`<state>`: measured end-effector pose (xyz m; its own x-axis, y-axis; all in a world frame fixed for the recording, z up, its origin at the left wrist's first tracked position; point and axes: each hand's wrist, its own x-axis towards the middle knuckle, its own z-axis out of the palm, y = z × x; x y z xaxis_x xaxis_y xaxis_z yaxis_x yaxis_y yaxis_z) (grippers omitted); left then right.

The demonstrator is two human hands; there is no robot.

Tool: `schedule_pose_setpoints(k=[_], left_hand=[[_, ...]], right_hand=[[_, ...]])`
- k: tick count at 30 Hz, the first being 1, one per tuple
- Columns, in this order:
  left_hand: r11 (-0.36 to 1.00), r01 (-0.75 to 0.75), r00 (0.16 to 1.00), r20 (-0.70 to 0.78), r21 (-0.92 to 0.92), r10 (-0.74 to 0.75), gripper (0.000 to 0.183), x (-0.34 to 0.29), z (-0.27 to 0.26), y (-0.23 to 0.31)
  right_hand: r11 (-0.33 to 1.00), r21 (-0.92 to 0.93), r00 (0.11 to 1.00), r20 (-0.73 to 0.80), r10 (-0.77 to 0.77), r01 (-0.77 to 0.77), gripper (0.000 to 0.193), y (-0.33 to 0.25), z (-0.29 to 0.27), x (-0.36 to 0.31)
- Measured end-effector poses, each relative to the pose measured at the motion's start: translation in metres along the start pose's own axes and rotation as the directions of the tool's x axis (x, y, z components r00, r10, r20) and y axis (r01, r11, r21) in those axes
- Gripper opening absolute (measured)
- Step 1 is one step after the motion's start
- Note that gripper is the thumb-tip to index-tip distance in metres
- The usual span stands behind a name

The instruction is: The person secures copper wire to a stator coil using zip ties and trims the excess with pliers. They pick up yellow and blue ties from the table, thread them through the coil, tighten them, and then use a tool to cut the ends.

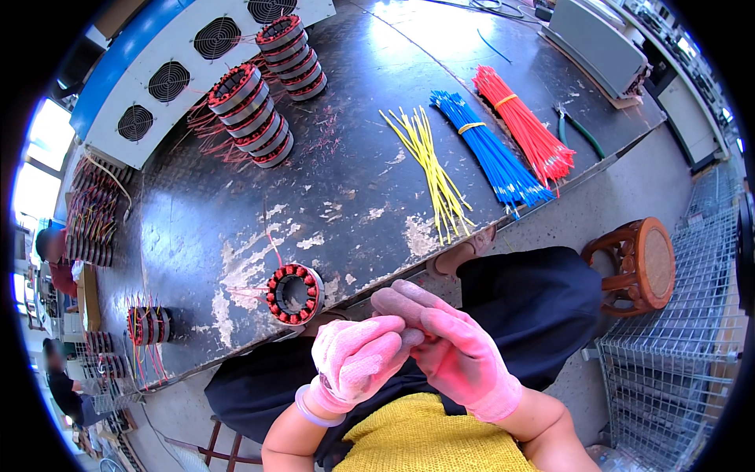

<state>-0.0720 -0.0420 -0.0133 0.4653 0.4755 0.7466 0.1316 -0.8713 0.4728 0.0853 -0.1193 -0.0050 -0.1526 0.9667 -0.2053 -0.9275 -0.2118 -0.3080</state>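
Note:
In pink work gloves, my left hand [355, 360] and my right hand [469, 358] meet fingertip to fingertip above my lap, just off the table's front edge. The left fingers are curled into a pinch. The right fingers are bent and pressed together against them. Whatever sits between the fingertips is hidden. Nearest to the hands, on the table, is a ring-shaped motor stator [316, 293] with red copper windings and loose wire ends trailing to its left and away from me.
On the dark, worn table [354, 181] lie bundles of yellow wires [429, 173], blue wires [489, 149] and red wires [527, 122], beside green-handled pliers [583, 135]. Stacked stators [252, 118] stand far left; another wired stator [149, 325] sits near left. A wooden stool [651, 263] stands right.

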Motion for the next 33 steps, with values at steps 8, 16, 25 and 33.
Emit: schedule_pose_setpoints(k=[8,16,25,33], left_hand=[[0.996,0.086,0.990,0.119,-0.037,-0.081,0.038,0.016,-0.001,0.002],[0.980,-0.161,0.936,0.334,0.119,0.114,0.041,0.018,-0.017,-0.009],[0.984,-0.150,0.940,0.321,0.094,0.113,0.023,0.031,-0.020,-0.016],[0.938,0.291,0.952,-0.043,-0.187,-0.304,0.066,0.000,-0.014,-0.008]], right_hand=[[0.996,-0.088,0.996,-0.081,-0.027,0.019,0.056,-0.010,0.021,-0.008],[0.951,-0.304,0.995,-0.061,-0.084,0.061,0.056,-0.006,0.022,-0.016],[0.995,-0.072,0.998,0.013,0.068,-0.067,0.059,-0.007,0.024,-0.004],[0.998,-0.048,0.994,0.106,-0.026,0.031,0.063,-0.004,0.015,0.000]])
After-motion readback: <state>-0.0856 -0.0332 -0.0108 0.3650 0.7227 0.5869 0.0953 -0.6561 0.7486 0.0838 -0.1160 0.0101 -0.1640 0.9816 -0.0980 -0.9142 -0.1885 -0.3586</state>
